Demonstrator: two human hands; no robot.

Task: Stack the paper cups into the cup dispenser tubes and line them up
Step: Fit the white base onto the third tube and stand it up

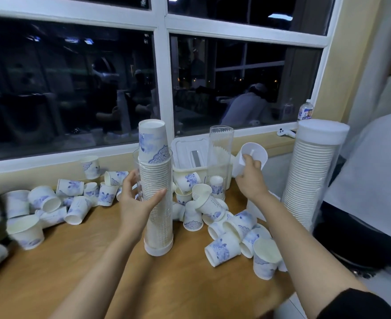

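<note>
On table (pixel 74 272), three tubes (pixel 158 203) (pixel 221 155) (pixel 314 180), cap (pixel 256 151), two hands (pixel 133 203) (pixel 251 178)

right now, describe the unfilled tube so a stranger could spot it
From the middle window post, drop to the wooden table. Just right of the post stands an upright clear tube. Unlike the packed tube left of it and the capped tube to its right, you can see through most of it.

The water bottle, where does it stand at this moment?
In the head view, the water bottle stands far right, at the lower right corner of the window, directly behind the capped tube full of cups, which hides its base.
</note>
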